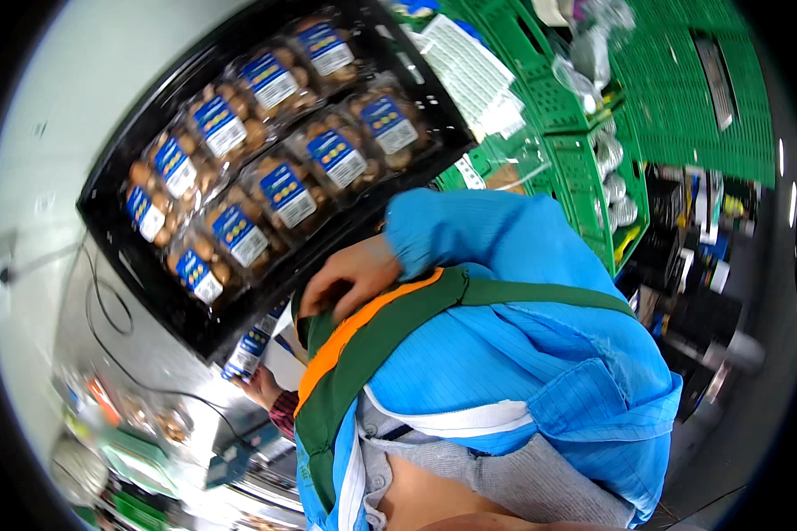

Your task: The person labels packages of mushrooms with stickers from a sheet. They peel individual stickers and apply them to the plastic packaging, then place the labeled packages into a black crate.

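Beyond my hands a black crate (173,318) lies at a slant, holding several clear packs (283,193) of brown, rounded produce that looks like mushrooms. Each pack bears a blue-and-white label. My left hand (260,388), at a checked cuff, closes on the lower end of a strip of similar labels (247,352), just off the crate's near corner. In its blue sleeve, my right hand (349,273) bends across my front at the edge of the green-and-orange apron (376,329). Its fingers are curled and their tips hidden, so what they grip does not show.
Green crates (584,177) stand at the right, one holding foil-like round items (622,211). White printed sheets (469,66) lie beside the black crate's far right side. A black cable (146,387) crosses the grey surface at left. Blurred packs (142,411) sit at lower left.
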Demonstrator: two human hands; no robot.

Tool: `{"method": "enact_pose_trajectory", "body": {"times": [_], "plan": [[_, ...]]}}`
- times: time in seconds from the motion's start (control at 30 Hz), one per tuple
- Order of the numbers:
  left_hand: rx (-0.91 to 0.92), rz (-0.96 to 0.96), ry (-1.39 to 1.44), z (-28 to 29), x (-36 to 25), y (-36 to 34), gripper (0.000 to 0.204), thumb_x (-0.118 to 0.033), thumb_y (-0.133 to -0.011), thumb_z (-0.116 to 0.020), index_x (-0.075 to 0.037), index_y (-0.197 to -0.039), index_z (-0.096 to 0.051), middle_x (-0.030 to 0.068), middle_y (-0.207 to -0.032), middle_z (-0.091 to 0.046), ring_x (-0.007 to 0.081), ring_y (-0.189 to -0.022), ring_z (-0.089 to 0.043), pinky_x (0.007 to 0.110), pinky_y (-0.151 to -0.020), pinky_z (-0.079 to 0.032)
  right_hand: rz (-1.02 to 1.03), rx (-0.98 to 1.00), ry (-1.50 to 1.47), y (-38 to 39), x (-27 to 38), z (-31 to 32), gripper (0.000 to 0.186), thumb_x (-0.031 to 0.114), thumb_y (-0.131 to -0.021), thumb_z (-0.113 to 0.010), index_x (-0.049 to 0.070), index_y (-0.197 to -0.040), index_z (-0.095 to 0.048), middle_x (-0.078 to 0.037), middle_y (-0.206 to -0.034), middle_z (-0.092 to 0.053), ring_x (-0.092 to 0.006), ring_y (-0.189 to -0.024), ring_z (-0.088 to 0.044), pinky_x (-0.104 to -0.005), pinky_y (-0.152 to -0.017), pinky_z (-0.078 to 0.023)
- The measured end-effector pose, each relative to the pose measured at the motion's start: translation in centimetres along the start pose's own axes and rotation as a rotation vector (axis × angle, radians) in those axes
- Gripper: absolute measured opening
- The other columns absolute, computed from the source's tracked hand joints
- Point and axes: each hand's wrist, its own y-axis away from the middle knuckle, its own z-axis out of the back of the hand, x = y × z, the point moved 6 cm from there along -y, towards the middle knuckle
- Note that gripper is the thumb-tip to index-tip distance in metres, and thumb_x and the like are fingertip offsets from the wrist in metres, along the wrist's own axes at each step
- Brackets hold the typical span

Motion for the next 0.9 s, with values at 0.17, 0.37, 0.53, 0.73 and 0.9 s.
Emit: {"method": "enact_pose_trajectory", "body": {"times": [0.17, 0.37, 0.53, 0.73, 0.9], "plan": [[-0.292, 0.158, 0.280, 7.1, -1.6, -2.8, 0.046, -0.038, -0.089, -0.064, 0.002, -0.111, -0.059, 0.0142, -0.106, -0.068, 0.0281, -0.097, -0.065, 0.042, -0.085, -0.052, 0.069, -0.315, -0.462, 17.7, -3.6, 4.6, 0.041, 0.030, -0.092, -0.061, -0.001, -0.118, -0.060, -0.012, -0.112, -0.064, -0.0214, -0.104, -0.060, -0.0329, -0.094, -0.047], [-0.403, 0.456, -0.053, 6.1, -5.4, -3.6, 0.052, -0.047, -0.090, -0.058, 0.001, -0.110, -0.058, 0.0145, -0.107, -0.062, 0.0305, -0.098, -0.055, 0.047, -0.085, -0.044, -0.256, -1.498, -0.609, 38.1, -23.2, 11.1, 0.041, 0.034, -0.085, -0.069, 0.002, -0.110, -0.063, -0.010, -0.093, -0.067, -0.0197, -0.086, -0.064, -0.0333, -0.076, -0.052], [-0.453, 0.298, -0.256, 3.4, -6.5, -0.2, 0.042, -0.039, -0.089, -0.061, -0.001, -0.107, -0.058, 0.0109, -0.101, -0.061, 0.0258, -0.094, -0.055, 0.042, -0.084, -0.044, -0.907, -1.639, 0.150, 38.5, -32.2, 15.1, 0.052, 0.034, -0.075, -0.077, 0.002, -0.113, -0.061, -0.019, -0.104, -0.062, -0.0334, -0.095, -0.061, -0.0434, -0.086, -0.050], [-0.304, -0.053, -0.547, -3.6, -8.7, 5.7, 0.030, -0.030, -0.088, -0.065, -0.004, -0.102, -0.059, 0.0065, -0.094, -0.060, 0.0203, -0.089, -0.054, 0.037, -0.082, -0.044, -1.149, -1.495, 0.372, 35.0, -33.8, 13.9, 0.047, 0.021, -0.074, -0.071, 0.004, -0.115, -0.056, -0.022, -0.114, -0.052, -0.0419, -0.104, -0.053, -0.0476, -0.090, -0.047], [-0.127, -0.479, -0.789, -26.2, -5.4, 14.9, 0.016, -0.018, -0.090, -0.063, -0.005, -0.097, -0.057, 0.0011, -0.084, -0.054, 0.0126, -0.081, -0.051, 0.026, -0.076, -0.043, -1.012, -1.676, 0.115, 35.2, -33.9, 13.3, 0.040, 0.012, -0.072, -0.073, 0.004, -0.105, -0.052, -0.023, -0.104, -0.058, -0.0401, -0.100, -0.056, -0.0450, -0.089, -0.047]]}}
